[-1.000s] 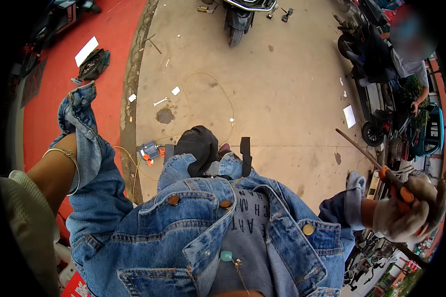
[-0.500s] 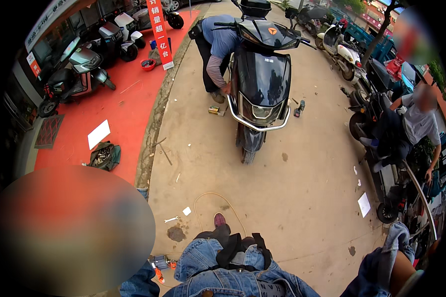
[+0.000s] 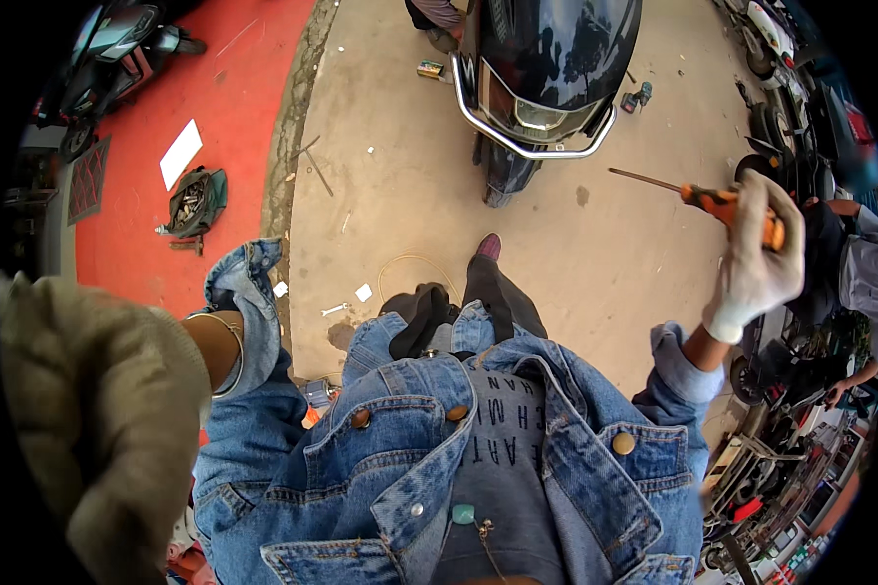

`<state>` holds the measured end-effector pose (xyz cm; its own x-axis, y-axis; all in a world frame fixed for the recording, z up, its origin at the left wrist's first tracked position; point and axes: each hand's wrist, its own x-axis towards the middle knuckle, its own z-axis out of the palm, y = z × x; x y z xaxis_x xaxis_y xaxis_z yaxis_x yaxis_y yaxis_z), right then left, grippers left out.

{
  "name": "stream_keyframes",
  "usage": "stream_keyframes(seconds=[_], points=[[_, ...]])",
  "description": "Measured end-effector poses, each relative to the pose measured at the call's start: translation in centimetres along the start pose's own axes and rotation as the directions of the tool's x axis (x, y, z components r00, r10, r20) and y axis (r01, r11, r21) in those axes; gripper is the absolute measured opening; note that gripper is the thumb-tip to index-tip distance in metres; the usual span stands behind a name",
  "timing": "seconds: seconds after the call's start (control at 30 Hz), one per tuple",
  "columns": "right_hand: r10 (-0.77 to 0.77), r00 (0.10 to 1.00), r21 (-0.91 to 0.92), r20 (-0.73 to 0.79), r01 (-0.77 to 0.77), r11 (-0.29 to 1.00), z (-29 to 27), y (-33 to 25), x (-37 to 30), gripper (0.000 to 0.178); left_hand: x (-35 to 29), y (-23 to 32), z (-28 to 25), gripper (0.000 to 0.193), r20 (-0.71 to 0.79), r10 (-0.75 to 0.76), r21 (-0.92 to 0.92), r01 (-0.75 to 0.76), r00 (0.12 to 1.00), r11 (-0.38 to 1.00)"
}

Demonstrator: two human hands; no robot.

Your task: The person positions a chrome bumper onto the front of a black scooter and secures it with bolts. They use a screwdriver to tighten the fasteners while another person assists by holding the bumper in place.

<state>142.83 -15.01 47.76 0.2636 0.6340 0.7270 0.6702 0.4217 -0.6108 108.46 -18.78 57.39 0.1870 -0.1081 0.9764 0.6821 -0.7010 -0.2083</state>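
Note:
My right hand (image 3: 759,258), in a white glove, is raised at the right with its fingers closed around the orange and black handle of a screwdriver (image 3: 702,198). The thin shaft points left, in the air above the pavement. My left hand (image 3: 98,429), also gloved, looms large and blurred at the left edge, very near the camera. Its fingers are too smeared to read, and nothing shows in it. Ahead stands a black scooter (image 3: 556,49) with a chrome front bar (image 3: 527,149), out of reach of both hands.
A person crouches beside the scooter, one shoe (image 3: 443,39) showing. A cordless drill (image 3: 637,96) lies to its right. At the left are an open tool bag (image 3: 197,203) and a white sheet (image 3: 180,154). A wrench (image 3: 335,309) and a looped hose (image 3: 410,258) lie near my feet.
The view has tilted down, so the scooter sits higher in the picture. My right hand has come into view with the screwdriver, and my gloved left hand now shows at the left.

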Motion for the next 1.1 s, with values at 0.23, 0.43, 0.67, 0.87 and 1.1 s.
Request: stream_keyframes(seconds=[0.23,0.43,0.67,0.87,1.1], points=[[0.726,0.624,-0.079,0.290,-0.740,0.668,14.6,17.0,-4.7,0.031,-15.9,-5.8,9.1,0.041,0.432,-0.837,-0.067,0.938,0.335,0.341],[0.793,0.534,-0.346,0.292,-0.714,0.608,24.4,21.0,-8.9,0.036,-33.6,-8.9,13.7,0.034,0.523,-0.714,0.179,0.879,-0.465,-0.442],[0.744,0.623,-0.471,0.242,-0.595,0.651,31.7,22.0,-11.7,0.029,-46.8,-8.6,18.4,0.041,0.604,-0.387,0.470,0.704,-0.696,-0.532],[0.586,0.750,-0.569,0.308,-0.349,0.745,34.5,21.5,-13.8,0.024,-52.9,-7.9,20.2,0.036,0.674,-0.245,0.579,0.704,-0.697,-0.411],[0.328,0.833,-0.586,0.445,-0.006,0.810,36.0,21.5,-17.0,0.021,-56.1,-9.0,24.5,0.037,0.676,-0.252,0.641,0.722,-0.692,-0.262]])
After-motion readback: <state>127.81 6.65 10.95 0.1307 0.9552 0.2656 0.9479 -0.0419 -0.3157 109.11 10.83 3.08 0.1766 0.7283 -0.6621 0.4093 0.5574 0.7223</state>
